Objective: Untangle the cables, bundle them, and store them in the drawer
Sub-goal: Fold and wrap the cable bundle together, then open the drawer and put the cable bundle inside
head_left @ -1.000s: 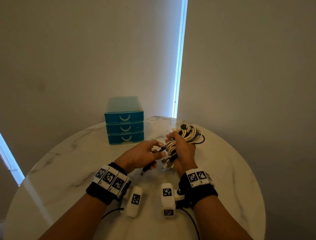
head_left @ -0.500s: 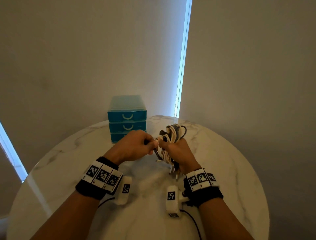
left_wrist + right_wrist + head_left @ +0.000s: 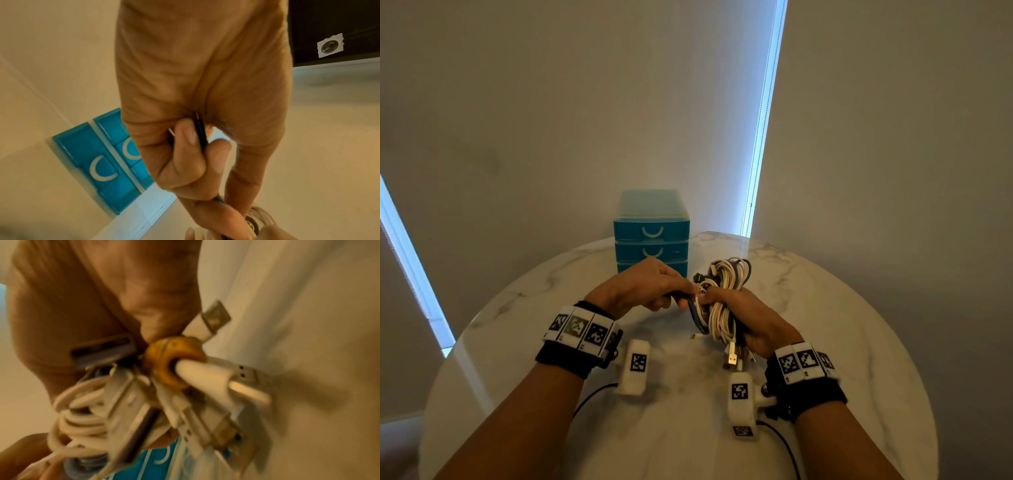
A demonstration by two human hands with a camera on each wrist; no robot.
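My right hand [image 3: 748,318] grips a thick bundle of white and grey cables [image 3: 722,308] upright above the round marble table [image 3: 859,342]. Several USB plugs [image 3: 732,358] hang below the fist. The right wrist view shows those plugs [image 3: 216,386] and cable loops [image 3: 82,410] close up, blurred. My left hand [image 3: 654,287] pinches one dark cable end [image 3: 693,308] right beside the bundle; in the left wrist view its fingers curl round that thin black cable [image 3: 200,134]. The blue three-drawer box [image 3: 651,233] stands behind the hands with all drawers closed.
The drawer box [image 3: 98,164] sits near the table's far edge, against a plain wall. Bright window strips run behind it and at the left. Wrist-camera housings [image 3: 635,366] hang under both wrists over the table.
Both hands have come closer together and the bundle has turned more upright in the right hand. The left hand has shifted right, up against the bundle, with the dark cable end.
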